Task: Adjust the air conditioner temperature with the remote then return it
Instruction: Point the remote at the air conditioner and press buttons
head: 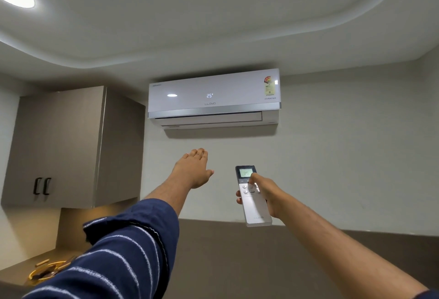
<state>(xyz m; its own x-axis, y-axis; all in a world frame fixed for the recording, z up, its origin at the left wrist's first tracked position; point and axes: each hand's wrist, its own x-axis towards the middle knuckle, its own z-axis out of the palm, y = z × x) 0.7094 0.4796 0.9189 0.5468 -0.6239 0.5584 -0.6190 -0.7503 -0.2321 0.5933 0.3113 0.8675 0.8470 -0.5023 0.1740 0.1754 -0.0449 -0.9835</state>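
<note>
The right hand (pixel 262 188) grips the remote (pixel 253 195) upright below the air conditioner (pixel 213 99), thumb on the buttons; its fingers are mostly hidden behind the remote, whose screen and the unit's panel both read 25. The left hand (pixel 193 168) is empty, stretched out flat with fingers together. On the counter (pixel 21 270), small yellowish items are cut off by the striped sleeve (pixel 118 251) and hard to make out.
</note>
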